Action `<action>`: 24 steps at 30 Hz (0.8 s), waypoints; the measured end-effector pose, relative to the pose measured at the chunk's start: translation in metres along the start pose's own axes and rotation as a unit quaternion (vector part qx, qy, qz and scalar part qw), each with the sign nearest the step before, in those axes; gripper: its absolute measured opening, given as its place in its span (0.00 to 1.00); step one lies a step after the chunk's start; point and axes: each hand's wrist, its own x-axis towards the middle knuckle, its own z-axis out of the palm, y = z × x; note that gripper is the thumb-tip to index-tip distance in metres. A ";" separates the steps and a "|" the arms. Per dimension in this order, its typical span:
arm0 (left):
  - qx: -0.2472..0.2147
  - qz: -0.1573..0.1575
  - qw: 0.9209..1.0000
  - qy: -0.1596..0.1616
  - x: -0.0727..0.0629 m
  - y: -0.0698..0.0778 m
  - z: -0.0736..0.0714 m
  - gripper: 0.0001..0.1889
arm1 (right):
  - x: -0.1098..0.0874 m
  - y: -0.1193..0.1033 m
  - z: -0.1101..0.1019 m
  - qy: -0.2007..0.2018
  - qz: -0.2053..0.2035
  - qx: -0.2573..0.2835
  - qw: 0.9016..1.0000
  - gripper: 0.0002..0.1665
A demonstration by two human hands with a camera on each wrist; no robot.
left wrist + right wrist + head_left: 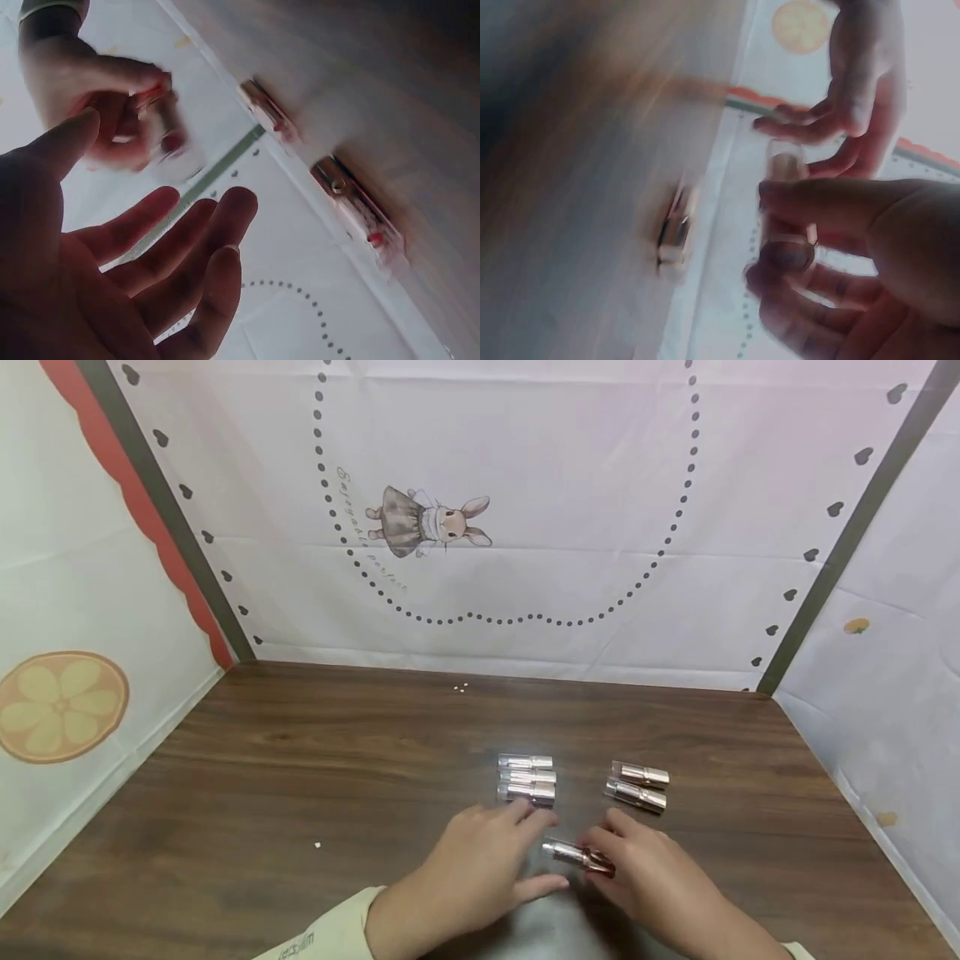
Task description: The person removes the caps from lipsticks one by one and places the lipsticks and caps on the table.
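My right hand (652, 870) pinches a lipstick tube (572, 852) with a clear cap and shiny rose-gold base, its capped end pointing left. In the right wrist view the same lipstick (786, 166) sits between thumb and fingers. My left hand (480, 860) is beside that capped end, fingers spread and relaxed, nothing held. Just beyond the left fingers, three lipsticks (527, 777) lie side by side in a stack-like row. Two more lipsticks (637, 785) lie slightly tilted beyond my right hand. The left wrist view blurs the held tube.
A dark wood-grain table (225, 793) carries everything. White crumbs (461, 687) lie near its back edge, and another white bit (317, 845) is left of my left hand. Printed cloth walls (570, 485) enclose the back and both sides.
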 end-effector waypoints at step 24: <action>-0.044 0.067 0.996 -0.045 -0.002 0.006 -0.012 0.16 | -0.005 -0.016 -0.010 -0.038 -0.037 0.041 0.998 0.09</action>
